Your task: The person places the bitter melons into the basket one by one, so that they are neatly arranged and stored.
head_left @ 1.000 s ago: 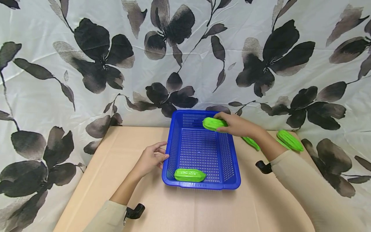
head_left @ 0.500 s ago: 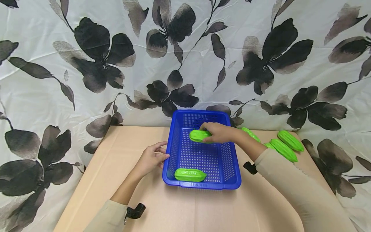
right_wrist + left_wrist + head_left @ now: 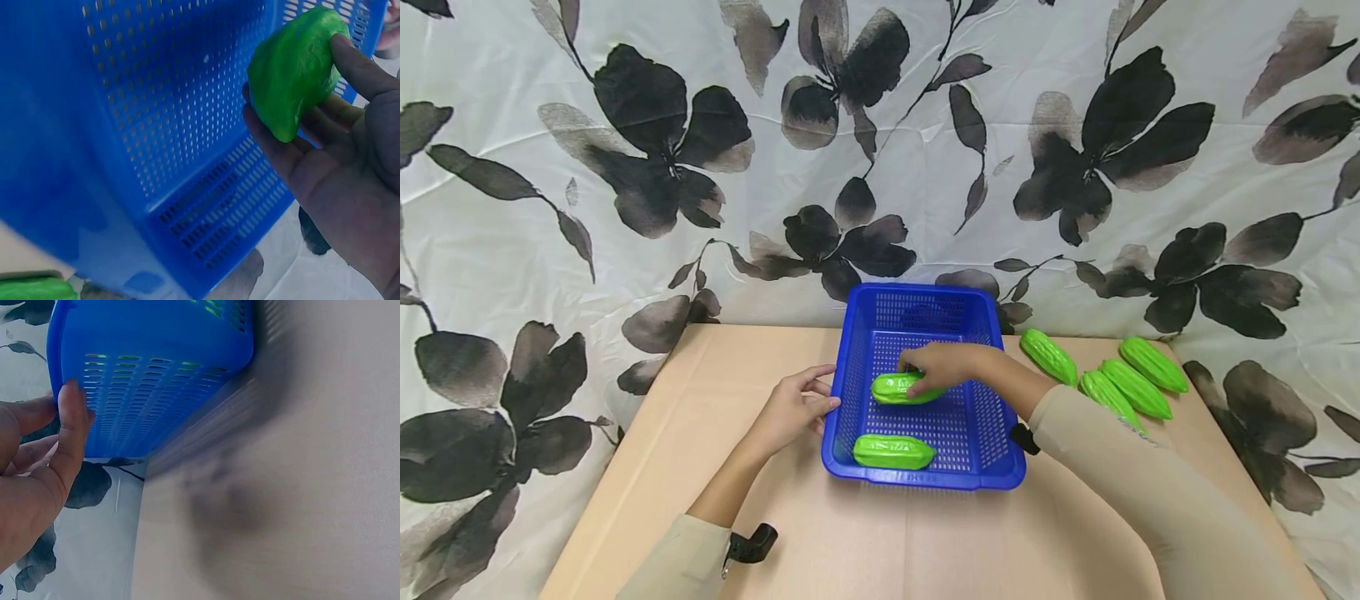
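My right hand (image 3: 951,365) is inside the blue basket (image 3: 1017,467), gripping a green ridged fruit (image 3: 893,389) between thumb and fingers. The right wrist view shows this fruit (image 3: 294,72) held by the right hand (image 3: 350,162) within the basket. A second green fruit (image 3: 893,452) lies in the near end of the basket. At the basket's left side, my left hand (image 3: 786,412) holds the rim with thumb and fingertips; in the left wrist view, the left hand (image 3: 47,469) pinches the edge of the basket (image 3: 156,331).
Several green fruits (image 3: 1048,357) lie on the table (image 3: 880,542) to the right of the basket, partly beside the right forearm. Behind the table hangs a white cloth (image 3: 940,183) with dark flowers.
My right hand has carried its green fruit from the basket's far right corner toward the near left, closer to the other fruit. The left hand has stayed on the rim.
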Demonstrator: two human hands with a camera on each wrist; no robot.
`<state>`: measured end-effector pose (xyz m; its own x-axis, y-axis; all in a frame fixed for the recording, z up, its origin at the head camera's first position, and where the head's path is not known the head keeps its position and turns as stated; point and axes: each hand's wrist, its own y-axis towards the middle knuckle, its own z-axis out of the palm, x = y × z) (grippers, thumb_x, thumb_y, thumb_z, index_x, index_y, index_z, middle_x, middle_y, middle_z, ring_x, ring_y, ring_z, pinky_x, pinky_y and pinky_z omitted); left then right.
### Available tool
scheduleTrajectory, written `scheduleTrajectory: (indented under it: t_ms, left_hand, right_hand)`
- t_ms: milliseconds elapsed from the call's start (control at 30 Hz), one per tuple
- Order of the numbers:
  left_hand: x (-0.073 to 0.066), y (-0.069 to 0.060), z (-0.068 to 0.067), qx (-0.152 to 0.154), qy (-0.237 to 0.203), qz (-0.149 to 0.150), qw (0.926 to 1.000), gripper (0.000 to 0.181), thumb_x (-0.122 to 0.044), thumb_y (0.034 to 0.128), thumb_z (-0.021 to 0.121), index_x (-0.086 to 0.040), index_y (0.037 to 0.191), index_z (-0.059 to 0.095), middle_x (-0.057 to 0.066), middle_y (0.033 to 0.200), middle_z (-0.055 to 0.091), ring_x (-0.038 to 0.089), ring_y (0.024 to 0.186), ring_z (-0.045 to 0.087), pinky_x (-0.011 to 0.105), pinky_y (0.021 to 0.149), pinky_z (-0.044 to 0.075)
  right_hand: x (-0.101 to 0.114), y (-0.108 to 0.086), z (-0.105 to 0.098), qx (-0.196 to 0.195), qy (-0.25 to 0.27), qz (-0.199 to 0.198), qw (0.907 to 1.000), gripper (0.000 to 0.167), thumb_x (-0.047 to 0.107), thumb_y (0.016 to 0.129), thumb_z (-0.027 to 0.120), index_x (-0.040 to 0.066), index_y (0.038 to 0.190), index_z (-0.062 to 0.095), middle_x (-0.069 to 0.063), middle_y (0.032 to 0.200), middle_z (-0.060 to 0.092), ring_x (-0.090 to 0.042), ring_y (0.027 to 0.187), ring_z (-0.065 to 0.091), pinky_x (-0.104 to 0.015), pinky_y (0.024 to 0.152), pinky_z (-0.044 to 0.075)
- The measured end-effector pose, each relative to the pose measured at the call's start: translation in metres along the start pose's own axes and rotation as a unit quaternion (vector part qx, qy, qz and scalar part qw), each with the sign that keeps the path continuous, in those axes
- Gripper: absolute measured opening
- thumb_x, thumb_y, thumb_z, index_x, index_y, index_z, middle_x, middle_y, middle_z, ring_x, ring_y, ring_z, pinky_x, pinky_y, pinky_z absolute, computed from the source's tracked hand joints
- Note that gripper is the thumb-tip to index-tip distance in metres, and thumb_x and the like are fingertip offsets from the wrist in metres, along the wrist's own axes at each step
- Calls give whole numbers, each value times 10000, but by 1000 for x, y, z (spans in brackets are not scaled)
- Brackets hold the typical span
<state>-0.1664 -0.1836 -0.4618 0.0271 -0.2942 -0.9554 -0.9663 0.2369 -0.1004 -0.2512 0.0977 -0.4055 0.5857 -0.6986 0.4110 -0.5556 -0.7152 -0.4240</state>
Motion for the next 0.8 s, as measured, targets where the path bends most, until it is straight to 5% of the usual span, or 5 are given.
scheduleTrajectory:
  t_ms: [200,800]
  left_hand:
    - [-2,2,0,30,8,22,10000,577,25,943,703,13,1485,505,216,1055,669,131,631,675,330,536,645]
    - [-6,6,3,-31,-2,-34,10000,581,12,947,705,17,1490,498,224,1062,666,148,637,675,360,543,651]
  right_hand:
    - [8,11,5,338,-55,24,9994,369,307,995,700,82,1272,608,-61,1204,661,-207,1129,616,-407,1065,542]
    - [7,33,22,548,-37,235,9982,451,317,903,811,110,1272,654,-72,1267,683,-235,1228,618,-389,1110,521]
